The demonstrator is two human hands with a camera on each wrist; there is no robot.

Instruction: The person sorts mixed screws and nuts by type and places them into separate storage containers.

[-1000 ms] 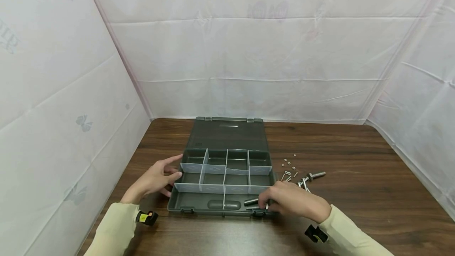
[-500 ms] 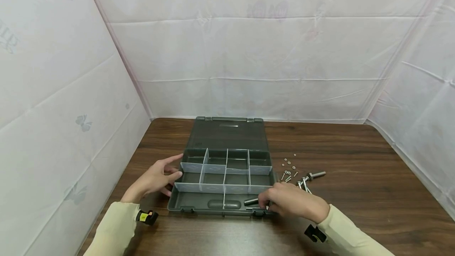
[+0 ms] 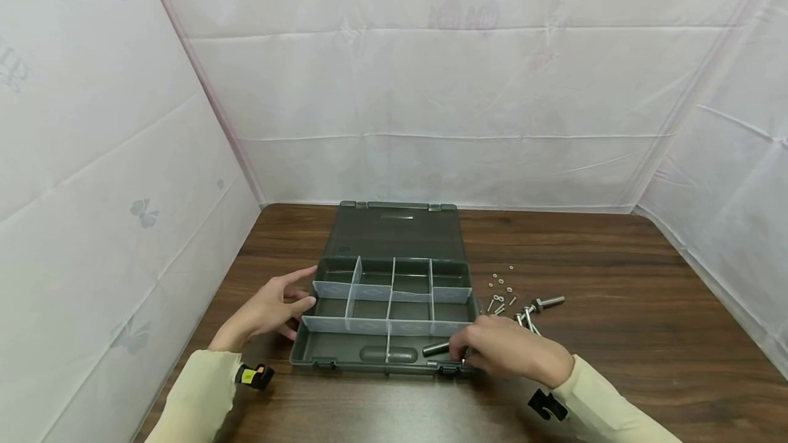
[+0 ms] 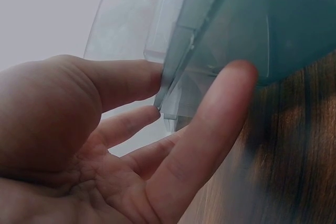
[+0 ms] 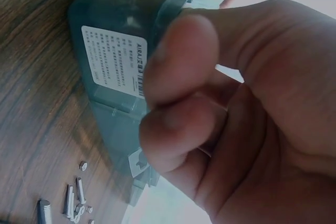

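A grey compartment box [image 3: 369,355] lies open on the wooden table, its lid [image 3: 394,234] flat behind it. My left hand [image 3: 289,298] rests against the box's left edge with fairly straight fingers. In the left wrist view its thumb and fingers [image 4: 131,124] touch either side of a box corner [image 4: 252,24]. My right hand [image 3: 457,351] reaches into the front right compartment with curled fingers. It pinches a small silver bolt that is mostly hidden. A dark metal cylinder [image 3: 434,348] lies just left of the fingertips. The right wrist view shows my right hand [image 5: 178,103] with pinched fingers beside the box [image 5: 105,14].
Loose bolts, nuts and washers [image 3: 520,303] lie scattered on the table right of the box, also seen as bolts [image 5: 73,200] in the right wrist view. White sheeting walls the table on three sides. A printed label [image 5: 113,59] is on the box's side.
My right hand has shifted very slightly within the front right compartment. The left hand, the box and the cylinder have stayed put.
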